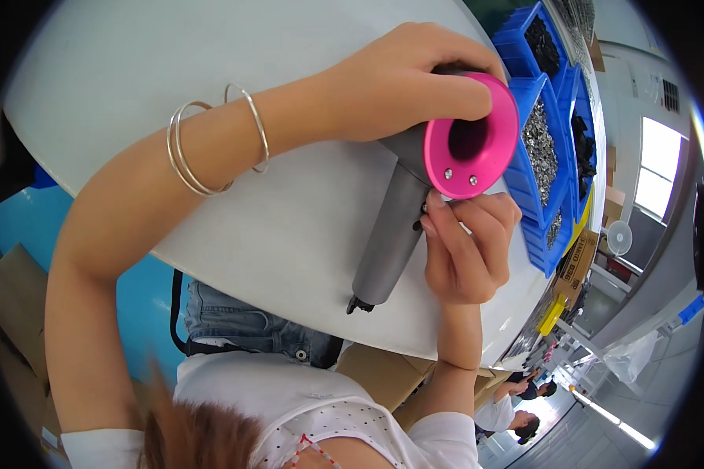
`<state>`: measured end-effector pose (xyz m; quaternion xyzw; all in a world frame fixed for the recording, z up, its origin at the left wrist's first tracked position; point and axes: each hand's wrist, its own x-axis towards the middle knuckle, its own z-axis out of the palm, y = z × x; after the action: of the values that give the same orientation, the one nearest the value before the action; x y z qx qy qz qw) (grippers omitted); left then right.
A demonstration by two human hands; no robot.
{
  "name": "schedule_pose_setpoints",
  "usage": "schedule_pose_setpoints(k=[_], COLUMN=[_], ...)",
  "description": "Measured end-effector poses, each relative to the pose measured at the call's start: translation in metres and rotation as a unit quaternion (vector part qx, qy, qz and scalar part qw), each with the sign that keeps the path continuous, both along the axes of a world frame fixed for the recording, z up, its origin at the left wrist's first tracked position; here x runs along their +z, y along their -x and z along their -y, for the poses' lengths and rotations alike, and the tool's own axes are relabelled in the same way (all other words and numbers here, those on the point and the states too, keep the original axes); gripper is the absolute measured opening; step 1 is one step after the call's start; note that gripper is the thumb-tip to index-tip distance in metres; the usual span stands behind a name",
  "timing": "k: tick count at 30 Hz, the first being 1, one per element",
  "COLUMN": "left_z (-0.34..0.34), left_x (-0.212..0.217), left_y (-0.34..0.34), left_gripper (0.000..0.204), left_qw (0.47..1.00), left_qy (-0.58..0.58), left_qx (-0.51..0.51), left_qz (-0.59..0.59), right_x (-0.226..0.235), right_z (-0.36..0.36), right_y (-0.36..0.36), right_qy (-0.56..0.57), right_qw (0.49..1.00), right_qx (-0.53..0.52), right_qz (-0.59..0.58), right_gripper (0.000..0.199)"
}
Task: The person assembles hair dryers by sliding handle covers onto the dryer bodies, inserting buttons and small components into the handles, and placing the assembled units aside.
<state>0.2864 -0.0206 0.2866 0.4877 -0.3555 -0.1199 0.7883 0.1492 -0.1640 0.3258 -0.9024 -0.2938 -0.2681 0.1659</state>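
A grey hair dryer with a bright pink ring-shaped end is tilted over the white table, its handle slanting down toward me. My left hand is closed round the dryer's head, the thumb lying over the pink rim. Two small silver studs sit in the lower part of the pink face. Just under the rim, my right hand is pinched at the top of the handle, beside small black bits there. What its fingertips hold, if anything, is hidden. A short black piece sticks out of the handle's lower end.
Blue bins stand along the table's right side, holding many small silver metal parts and black parts. Beyond them are a cardboard box and a small fan. Other people are farther off at lower right.
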Motion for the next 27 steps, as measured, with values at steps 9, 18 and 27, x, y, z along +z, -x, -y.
schedule_pose_setpoints(k=[9,18,27], left_z=[-0.001,-0.012,-0.008], left_x=[-0.002,0.005,0.014], left_y=[-0.001,-0.003,0.024], left_gripper=[0.034,0.032,0.025], left_qw=[0.994,0.998,0.995], left_qy=[-0.017,-0.033,-0.016], left_qx=[0.095,-0.023,0.095], left_qz=[0.046,0.038,0.012], right_x=[0.009,-0.006,0.000], right_z=[0.014,0.002,-0.029], right_y=[-0.001,0.006,0.027], right_qy=[0.163,0.013,-0.554], right_qw=[0.985,0.998,0.611], right_qx=[0.064,0.040,-0.107], right_qz=[0.005,-0.046,-0.555], right_gripper=[0.034,0.042,0.035])
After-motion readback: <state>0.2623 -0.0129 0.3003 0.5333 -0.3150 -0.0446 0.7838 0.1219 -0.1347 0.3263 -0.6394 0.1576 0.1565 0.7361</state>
